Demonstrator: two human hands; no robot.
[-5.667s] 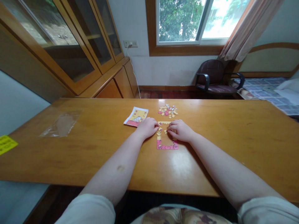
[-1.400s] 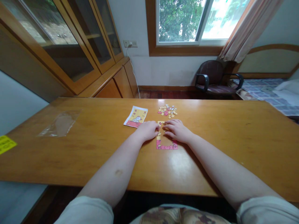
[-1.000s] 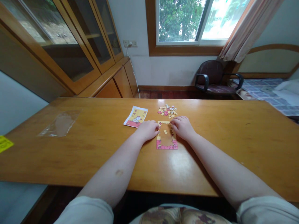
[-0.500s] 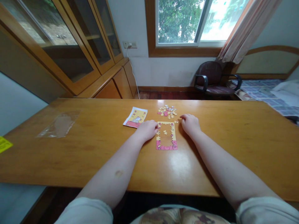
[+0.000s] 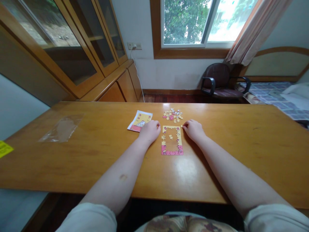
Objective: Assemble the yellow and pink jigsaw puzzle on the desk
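Note:
My right hand (image 5: 193,128) is closed, its thumb and fingertips on a small yellow puzzle piece (image 5: 182,126) by the top right corner of the puzzle frame. My left hand (image 5: 150,131) hovers just left of that frame, fingers curled in; anything inside them is hidden. The puzzle frame (image 5: 172,153) is a joined rectangular border, yellow above and pink below. A loose yellow piece (image 5: 171,137) lies inside it. Beyond the frame is a pile of loose puzzle pieces (image 5: 172,115). The picture sheet (image 5: 144,116), partly covered by my left hand, shows a white animal on yellow and pink.
A clear plastic bag (image 5: 61,129) lies on the left of the wooden table (image 5: 108,151). A yellow label (image 5: 4,149) is at the far left. Behind the table stand a glass-door cabinet (image 5: 106,72) and an office chair (image 5: 218,79).
My right hand has moved left to the frame's top right corner, on the yellow piece there. My left hand has drawn slightly left and up, uncovering the frame's left edge.

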